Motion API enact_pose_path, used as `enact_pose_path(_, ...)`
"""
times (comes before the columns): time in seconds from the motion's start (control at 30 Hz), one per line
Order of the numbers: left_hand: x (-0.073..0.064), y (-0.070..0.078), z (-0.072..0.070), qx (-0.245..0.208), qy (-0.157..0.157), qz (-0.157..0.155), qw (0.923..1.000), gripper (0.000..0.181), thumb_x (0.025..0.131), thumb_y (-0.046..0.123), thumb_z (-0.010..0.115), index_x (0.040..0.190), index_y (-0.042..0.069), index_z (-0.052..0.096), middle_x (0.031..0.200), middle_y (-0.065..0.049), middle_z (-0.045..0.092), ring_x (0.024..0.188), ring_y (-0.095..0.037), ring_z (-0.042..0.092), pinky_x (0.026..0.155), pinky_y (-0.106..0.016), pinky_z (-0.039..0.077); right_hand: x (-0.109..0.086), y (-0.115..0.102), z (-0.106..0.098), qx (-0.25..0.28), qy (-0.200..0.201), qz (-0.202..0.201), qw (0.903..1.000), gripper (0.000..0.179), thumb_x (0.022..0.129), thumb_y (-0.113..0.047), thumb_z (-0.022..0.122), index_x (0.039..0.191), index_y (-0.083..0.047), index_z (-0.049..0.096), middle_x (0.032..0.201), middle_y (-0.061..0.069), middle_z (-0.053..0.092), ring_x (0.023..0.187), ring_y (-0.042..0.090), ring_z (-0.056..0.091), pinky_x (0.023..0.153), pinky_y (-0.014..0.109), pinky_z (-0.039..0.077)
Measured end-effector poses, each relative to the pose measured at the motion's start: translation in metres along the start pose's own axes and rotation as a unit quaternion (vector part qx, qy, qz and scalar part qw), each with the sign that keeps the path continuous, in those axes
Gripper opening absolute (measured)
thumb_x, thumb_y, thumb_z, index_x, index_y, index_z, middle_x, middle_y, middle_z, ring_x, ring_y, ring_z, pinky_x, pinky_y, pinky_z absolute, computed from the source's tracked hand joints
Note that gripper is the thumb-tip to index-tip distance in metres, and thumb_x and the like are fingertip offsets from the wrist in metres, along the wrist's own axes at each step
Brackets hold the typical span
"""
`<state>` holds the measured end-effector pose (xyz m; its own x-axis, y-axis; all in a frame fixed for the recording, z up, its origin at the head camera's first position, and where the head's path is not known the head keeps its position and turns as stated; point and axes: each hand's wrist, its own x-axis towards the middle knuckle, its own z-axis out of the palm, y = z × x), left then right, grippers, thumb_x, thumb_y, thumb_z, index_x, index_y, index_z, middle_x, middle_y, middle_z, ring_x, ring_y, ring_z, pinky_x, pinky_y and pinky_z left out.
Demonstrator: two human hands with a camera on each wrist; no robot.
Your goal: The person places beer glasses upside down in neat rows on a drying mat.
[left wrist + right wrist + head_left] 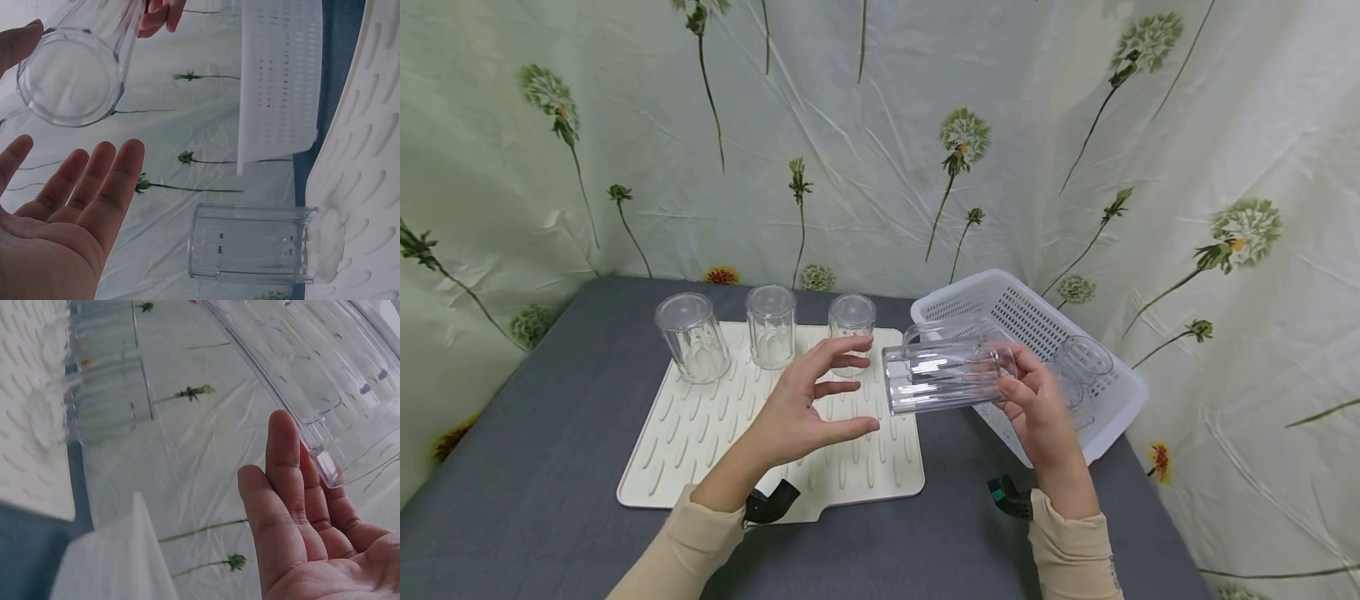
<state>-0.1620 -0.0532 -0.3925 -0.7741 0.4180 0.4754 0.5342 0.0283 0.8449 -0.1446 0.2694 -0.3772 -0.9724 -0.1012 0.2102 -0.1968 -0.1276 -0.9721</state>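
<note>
My right hand (1033, 404) grips a clear ribbed mug (943, 379) by one end. The mug lies sideways in the air, and a handle loop shows along its upper side. In the right wrist view my fingers (284, 444) are against the end of the mug (300, 362). My left hand (808, 408) is spread, thumb apart from the fingers, just left of the mug's other end. In the left wrist view the round base of the mug (72, 78) faces that hand. Three similar clear mugs, including the leftmost mug (694, 337), stand upside down along the mat's far side.
A white ridged drying mat (670, 467) lies on the grey tabletop (535, 417). To its right is a white perforated basket (1120, 408) with clear glassware (1086, 358) inside. Behind hangs a curtain (865, 192) printed with dandelions.
</note>
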Motion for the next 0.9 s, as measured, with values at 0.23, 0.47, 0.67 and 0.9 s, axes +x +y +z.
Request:
enact_pose_path(0.23,0.0,-0.004,0.002,-0.026,0.002,0.006,0.9996,0.094,0.078,0.001,0.095,0.158,0.018,0.05,0.156,-0.007,0.055,0.135,-0.026,0.062,0.102,-0.041,0.063,-0.001,0.014,0.017,0.036,-0.013,-0.002,0.9993,0.04,0.101,-0.021,0.064,0.14,-0.013,0.058,0.125,-0.003,0.072,0.11,0.01,0.072,0.094,0.025,0.062)
enact_pose_path(0.47,-0.001,-0.004,0.002,-0.043,-0.003,-0.001,0.9991,0.095,0.077,-0.002,0.095,0.158,0.018,0.05,0.156,-0.009,0.054,0.134,-0.026,0.063,0.1,-0.039,0.064,0.0,0.027,0.025,0.065,-0.029,-0.014,0.9974,0.043,0.102,-0.024,0.067,0.14,-0.009,0.056,0.126,-0.001,0.073,0.11,0.012,0.074,0.094,0.027,0.064)
enact_pose_path(0.67,0.0,-0.006,0.003,-0.068,-0.012,-0.009,0.9976,0.089,0.078,-0.004,0.093,0.156,0.012,0.052,0.152,-0.011,0.056,0.132,-0.041,0.063,0.097,-0.038,0.065,0.001,0.037,0.029,0.095,-0.027,-0.02,0.995,0.046,0.102,-0.028,0.07,0.139,-0.005,0.054,0.126,0.002,0.074,0.111,0.013,0.075,0.094,0.027,0.064)
enact_pose_path(0.9,0.001,-0.008,0.002,-0.08,-0.021,-0.016,0.9964,0.084,0.078,-0.006,0.092,0.153,0.01,0.055,0.147,-0.012,0.058,0.129,-0.021,0.066,0.096,-0.039,0.066,-0.001,0.052,0.029,0.113,-0.047,-0.034,0.9919,0.045,0.104,-0.034,0.069,0.14,-0.01,0.058,0.128,0.003,0.075,0.112,0.015,0.077,0.096,0.031,0.064)
